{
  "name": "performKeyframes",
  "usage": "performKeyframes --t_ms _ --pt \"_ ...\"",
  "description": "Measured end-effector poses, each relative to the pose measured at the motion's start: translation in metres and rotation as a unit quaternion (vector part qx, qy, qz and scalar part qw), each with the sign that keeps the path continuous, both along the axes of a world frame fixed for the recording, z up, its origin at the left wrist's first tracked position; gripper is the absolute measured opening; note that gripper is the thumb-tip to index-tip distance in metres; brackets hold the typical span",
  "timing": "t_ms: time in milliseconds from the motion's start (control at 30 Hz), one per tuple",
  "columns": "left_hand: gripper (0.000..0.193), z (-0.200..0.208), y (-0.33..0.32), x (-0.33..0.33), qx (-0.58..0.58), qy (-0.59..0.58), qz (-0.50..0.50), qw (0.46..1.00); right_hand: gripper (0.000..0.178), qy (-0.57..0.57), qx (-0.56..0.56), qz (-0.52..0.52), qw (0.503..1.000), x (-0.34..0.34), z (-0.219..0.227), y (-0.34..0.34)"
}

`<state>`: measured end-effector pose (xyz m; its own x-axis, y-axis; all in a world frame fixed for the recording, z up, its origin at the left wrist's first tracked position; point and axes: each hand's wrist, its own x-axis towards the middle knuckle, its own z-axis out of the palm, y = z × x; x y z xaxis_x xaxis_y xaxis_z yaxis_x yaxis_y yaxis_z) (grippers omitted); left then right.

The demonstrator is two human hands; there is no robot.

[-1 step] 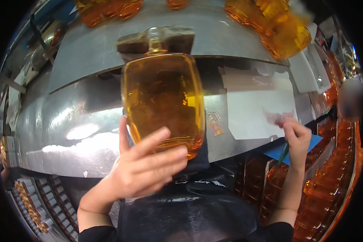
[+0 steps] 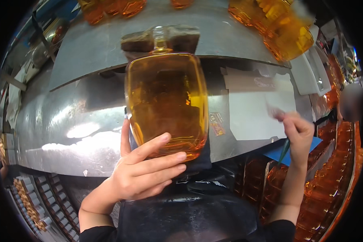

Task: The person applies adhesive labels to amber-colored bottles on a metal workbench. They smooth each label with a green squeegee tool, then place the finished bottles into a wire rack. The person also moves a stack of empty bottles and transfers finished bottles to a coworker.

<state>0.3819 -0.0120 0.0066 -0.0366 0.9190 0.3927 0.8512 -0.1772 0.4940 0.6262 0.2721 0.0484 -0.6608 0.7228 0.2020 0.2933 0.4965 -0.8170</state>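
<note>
Holding a flat, rounded amber glass bottle up close to the camera, the left hand has its fingers wrapped across the bottle's lower edge and the thumb up along its left side, a firm grip on the glass. The bottle stands upright in the air above the steel counter, its clear neck and dark squarish cap at the top, its body filled with golden liquid.

Off to the right, the right hand is clenched, pinching something small and pale against a white sheet that lies on the counter; what it grips is too blurred to name. A thin green stick-like item shows just below that hand, over a blue tray edge.

More amber bottles crowd the far side of the counter at upper right and along the top edge. Rows of amber bottles also stand packed at the lower right. A dark apron fills the bottom centre.
</note>
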Motion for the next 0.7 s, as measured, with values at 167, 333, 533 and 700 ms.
performKeyframes --t_ms 167,333,533,700 --pt "0.029 -0.01 -0.016 -0.008 0.109 -0.098 0.2 0.969 0.02 0.008 0.33 0.33 0.884 -0.128 0.052 -0.039" --pt "0.039 0.014 0.008 -0.013 0.063 -0.045 0.24 0.968 0.02 0.257 0.457 0.369 0.768 -0.16 -0.011 -0.043" --pt "0.061 0.026 0.042 -0.015 0.001 0.006 0.279 0.96 0.018 0.14 0.478 0.377 0.781 -0.149 -0.001 -0.05" --pt "0.076 0.023 0.045 -0.018 -0.008 -0.022 0.271 0.962 0.036 -0.005 0.412 0.369 0.833 -0.124 0.028 -0.059"
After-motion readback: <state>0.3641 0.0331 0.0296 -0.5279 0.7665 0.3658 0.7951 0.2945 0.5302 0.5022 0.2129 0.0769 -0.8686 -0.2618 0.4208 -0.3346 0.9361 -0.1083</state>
